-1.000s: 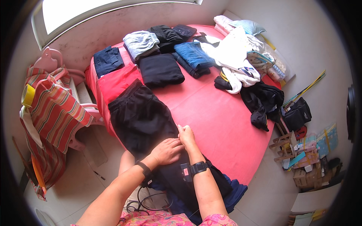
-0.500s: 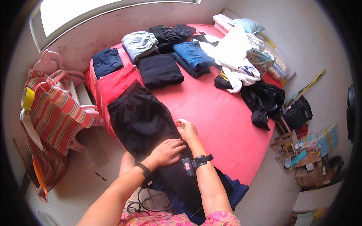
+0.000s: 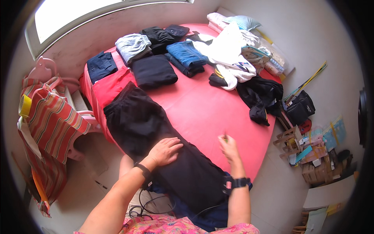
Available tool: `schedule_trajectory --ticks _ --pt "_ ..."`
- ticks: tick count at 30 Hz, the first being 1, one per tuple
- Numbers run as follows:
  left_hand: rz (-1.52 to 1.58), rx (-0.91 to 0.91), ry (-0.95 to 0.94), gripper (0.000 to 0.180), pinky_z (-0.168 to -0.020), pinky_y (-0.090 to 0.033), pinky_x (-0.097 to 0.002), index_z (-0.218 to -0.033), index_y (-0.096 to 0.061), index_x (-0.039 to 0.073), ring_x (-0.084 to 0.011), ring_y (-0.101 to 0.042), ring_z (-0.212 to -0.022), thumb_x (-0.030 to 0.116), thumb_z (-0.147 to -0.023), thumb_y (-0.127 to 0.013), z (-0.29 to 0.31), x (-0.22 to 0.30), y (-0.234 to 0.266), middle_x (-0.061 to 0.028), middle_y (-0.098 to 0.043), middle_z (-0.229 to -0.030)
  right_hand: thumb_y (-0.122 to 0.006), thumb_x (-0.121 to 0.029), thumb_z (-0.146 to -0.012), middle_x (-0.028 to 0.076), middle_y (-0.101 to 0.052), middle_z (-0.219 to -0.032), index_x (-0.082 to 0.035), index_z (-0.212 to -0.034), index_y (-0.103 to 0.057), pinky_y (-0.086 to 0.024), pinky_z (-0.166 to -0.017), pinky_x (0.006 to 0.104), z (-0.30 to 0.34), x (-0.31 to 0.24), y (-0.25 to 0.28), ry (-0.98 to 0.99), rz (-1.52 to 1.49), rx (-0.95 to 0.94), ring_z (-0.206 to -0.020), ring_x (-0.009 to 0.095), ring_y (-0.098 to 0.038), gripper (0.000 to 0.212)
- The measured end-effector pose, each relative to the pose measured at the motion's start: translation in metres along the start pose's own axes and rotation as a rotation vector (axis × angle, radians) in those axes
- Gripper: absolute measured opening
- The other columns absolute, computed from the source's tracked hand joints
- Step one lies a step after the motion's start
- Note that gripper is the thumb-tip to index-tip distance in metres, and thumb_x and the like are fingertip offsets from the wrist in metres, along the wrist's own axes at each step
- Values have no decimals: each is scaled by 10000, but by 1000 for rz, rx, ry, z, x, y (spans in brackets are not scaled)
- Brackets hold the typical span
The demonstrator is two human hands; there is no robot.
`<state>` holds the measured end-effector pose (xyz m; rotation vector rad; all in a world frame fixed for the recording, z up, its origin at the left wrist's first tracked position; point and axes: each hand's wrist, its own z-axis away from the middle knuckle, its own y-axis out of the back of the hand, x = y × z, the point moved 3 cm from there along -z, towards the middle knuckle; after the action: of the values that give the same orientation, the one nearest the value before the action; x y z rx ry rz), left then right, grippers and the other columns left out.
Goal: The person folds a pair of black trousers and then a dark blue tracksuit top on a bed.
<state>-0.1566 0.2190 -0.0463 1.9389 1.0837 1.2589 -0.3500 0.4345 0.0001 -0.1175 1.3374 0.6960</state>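
Black trousers point(image 3: 134, 117) with an elastic waistband lie lengthwise along the near left side of the bed, their legs reaching toward me. My left hand point(image 3: 165, 151) rests flat on the upper leg, fingers stretched out. To the right, my right hand point(image 3: 230, 150) is raised over the red bedsheet, apart from the trousers. Its fingers are closed around something small, partly greenish and blurred, which I cannot make out. Dark blue cloth point(image 3: 183, 212) lies beneath the trouser legs near my lap.
Folded clothes stand along the far side: navy cloth point(image 3: 101, 67), grey pants point(image 3: 133, 46), a black bundle point(image 3: 154, 73) and jeans point(image 3: 189, 54). White clothes point(image 3: 226, 48) and a black jacket point(image 3: 259, 95) lie heaped right. A striped cloth point(image 3: 58, 113) covers a pink chair at left.
My right hand has left the trousers' edge and moved right over the sheet. My left hand stays on the trousers. The whole view has shifted slightly.
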Motion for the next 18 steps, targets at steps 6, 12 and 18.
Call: schedule_trajectory --ticks 6,12,18 --pt "9 8 -43 417 -1011 -358 -384 -1180 -551 96 -258 -459 -1199 224 -785 -590 -13 12 -2 -108 -530 -1218 -604 -224 -885 11 -510 -657 -73 -884 -556 -293 -381 212 152 63 201 -171 -302 374 -468 77 -455 159" --pt "-31 8 -27 431 -1016 -354 -384 -1194 -545 112 -256 -457 -1201 212 -777 -595 -7 9 1 -100 -520 -1231 -752 -208 -703 188 -644 -943 10 -957 -627 -486 -800 433 263 148 251 -722 1057 874 -904 331 -614 357" --pt "-62 20 -39 410 -1020 -350 -379 -1167 -558 91 -264 -463 -1188 193 -770 -580 -10 15 4 -105 -532 -1202 -743 -109 -744 66 -635 -970 18 -1057 -587 -478 -796 268 242 163 176 -106 321 831 -857 127 -583 372"
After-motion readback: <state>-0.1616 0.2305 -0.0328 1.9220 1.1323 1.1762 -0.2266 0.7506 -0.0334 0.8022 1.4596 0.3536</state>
